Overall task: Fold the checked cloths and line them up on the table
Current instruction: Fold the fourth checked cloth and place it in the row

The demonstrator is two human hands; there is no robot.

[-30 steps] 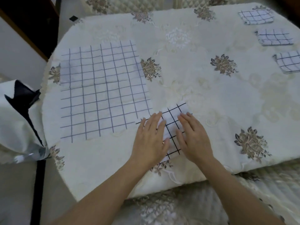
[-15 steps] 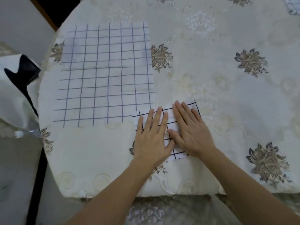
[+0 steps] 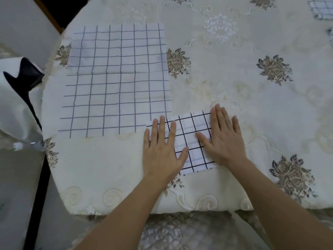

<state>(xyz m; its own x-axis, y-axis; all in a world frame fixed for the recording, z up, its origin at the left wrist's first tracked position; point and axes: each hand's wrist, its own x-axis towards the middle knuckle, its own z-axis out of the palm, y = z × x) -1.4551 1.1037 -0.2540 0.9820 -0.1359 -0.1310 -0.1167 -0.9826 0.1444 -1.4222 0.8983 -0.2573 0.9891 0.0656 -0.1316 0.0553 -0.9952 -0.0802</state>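
Note:
A small folded white cloth with black checks (image 3: 191, 139) lies near the table's front edge. My left hand (image 3: 160, 150) presses flat on its left side, fingers straight. My right hand (image 3: 223, 138) lies flat on its right side, fingers straight too. A large unfolded cloth with grey-blue checks (image 3: 117, 78) is spread flat to the left, its near right corner touching the small cloth. Another folded checked cloth (image 3: 320, 9) shows at the far right top edge.
The table wears a cream embroidered tablecloth (image 3: 234, 78) with brown flower motifs. Its front edge runs just below my wrists. A white and black chair cover (image 3: 18, 91) stands off the table's left side.
My hands have slid apart across the small cloth, the left toward its left edge and the right toward its right edge. More of the cloth's middle shows now.

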